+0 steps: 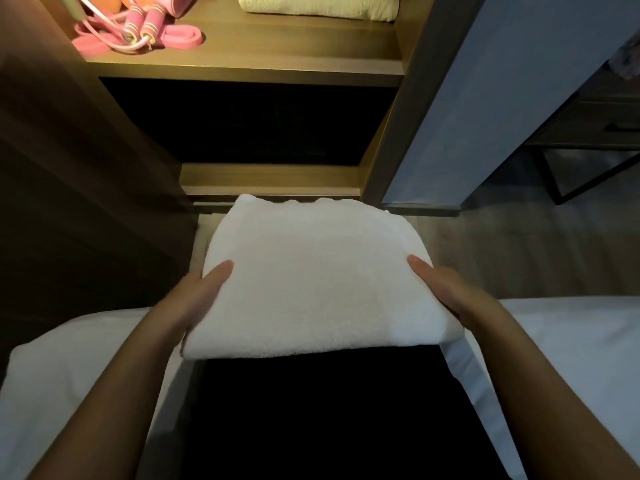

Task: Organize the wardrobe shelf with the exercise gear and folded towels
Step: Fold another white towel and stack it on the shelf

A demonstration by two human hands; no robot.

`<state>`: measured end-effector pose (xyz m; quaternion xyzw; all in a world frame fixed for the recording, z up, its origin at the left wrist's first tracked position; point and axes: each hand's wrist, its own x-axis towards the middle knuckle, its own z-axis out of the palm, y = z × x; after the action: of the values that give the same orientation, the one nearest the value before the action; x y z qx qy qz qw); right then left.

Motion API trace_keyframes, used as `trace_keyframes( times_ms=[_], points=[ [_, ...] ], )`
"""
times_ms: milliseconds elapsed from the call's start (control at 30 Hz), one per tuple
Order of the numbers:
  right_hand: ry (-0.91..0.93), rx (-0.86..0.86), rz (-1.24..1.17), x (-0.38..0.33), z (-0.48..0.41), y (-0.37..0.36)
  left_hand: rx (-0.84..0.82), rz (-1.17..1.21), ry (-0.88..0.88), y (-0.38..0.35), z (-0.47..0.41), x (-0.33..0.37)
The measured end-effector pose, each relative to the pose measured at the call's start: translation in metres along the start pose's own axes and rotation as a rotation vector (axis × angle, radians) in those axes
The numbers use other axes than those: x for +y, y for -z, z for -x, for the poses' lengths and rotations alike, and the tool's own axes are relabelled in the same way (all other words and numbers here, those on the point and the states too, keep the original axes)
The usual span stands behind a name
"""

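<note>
A folded white towel (311, 278) is held in front of me at about waist height, below the lit wardrobe shelf (249, 65). My left hand (194, 299) grips its left edge, thumb on top and fingers hidden underneath. My right hand (446, 292) grips the right edge the same way. On the shelf lie a pink skipping rope with striped handles (142, 24), a pink resistance band (180, 36) and a folded pale yellow towel (318, 6) at the back right.
The open wardrobe door (485, 109) stands to the right, a dark panel (69, 168) to the left. A lower shelf (270, 178) sits above a dark recess. White bedding (571, 358) lies on both sides near me. A black metal-framed stand (595, 161) is at far right.
</note>
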<state>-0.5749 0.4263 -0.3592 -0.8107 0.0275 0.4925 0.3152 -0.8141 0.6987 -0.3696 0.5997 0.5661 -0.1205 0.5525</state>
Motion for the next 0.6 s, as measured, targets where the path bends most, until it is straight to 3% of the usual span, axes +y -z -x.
trace_keyframes(
  times_ms=[100, 233, 400, 467, 600],
  points=[
    [0.028, 0.052, 0.041, 0.012, 0.009, -0.007, -0.034, 0.027, 0.018, -0.004, 0.017, -0.018],
    [0.172, 0.174, -0.042, 0.002, 0.011, -0.027, 0.090, 0.094, -0.171, -0.023, 0.027, -0.006],
    [0.334, 0.306, -0.037, -0.022, 0.014, -0.031, 0.229, 0.010, -0.354, -0.028, 0.030, 0.034],
    [0.267, 0.321, -0.042, -0.015, 0.010, -0.010, 0.249, -0.012, -0.307, -0.012, 0.022, 0.027],
    [0.118, 0.138, 0.000, 0.002, 0.007, -0.005, 0.098, -0.020, -0.142, 0.000, 0.009, -0.004]
  ],
)
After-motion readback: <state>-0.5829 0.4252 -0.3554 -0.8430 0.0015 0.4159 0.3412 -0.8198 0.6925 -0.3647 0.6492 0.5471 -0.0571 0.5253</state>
